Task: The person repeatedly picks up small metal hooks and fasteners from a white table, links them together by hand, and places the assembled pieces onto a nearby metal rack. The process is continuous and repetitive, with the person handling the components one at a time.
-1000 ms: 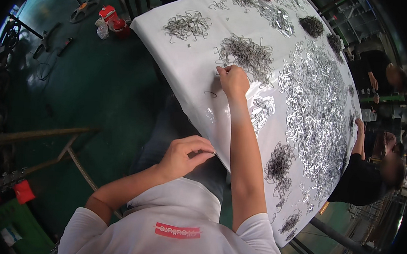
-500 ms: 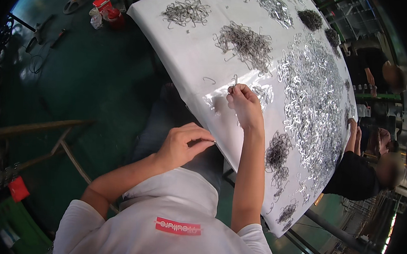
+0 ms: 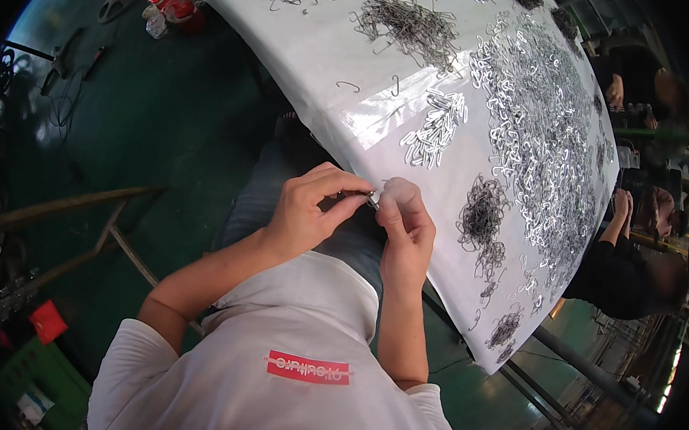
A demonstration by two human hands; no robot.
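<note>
Just off the table's near edge, my left hand (image 3: 306,212) pinches a small dark metal piece (image 3: 372,202) between thumb and fingertips. My right hand (image 3: 407,229) meets it from the other side, thumb and fingers closed at the same piece, whose shape is mostly covered. Beyond the fingers, a dark wire hook (image 3: 395,85) and a second hook (image 3: 349,86) lie apart on the white-covered table (image 3: 323,62). A small heap of shiny silver wire hooks (image 3: 437,129) lies past my right hand.
Dark hook piles (image 3: 410,26) lie farther back, another dark pile (image 3: 482,214) to the right. A wide spread of silver hooks (image 3: 537,141) covers the table's right side. At the far right edge sits a person in black (image 3: 616,278). Red containers (image 3: 184,16) stand on the green floor.
My right hand has drawn back from the tabletop to my left hand, leaving a hook lying there. Both hands now meet at the small metal piece. The view has shifted slightly.
</note>
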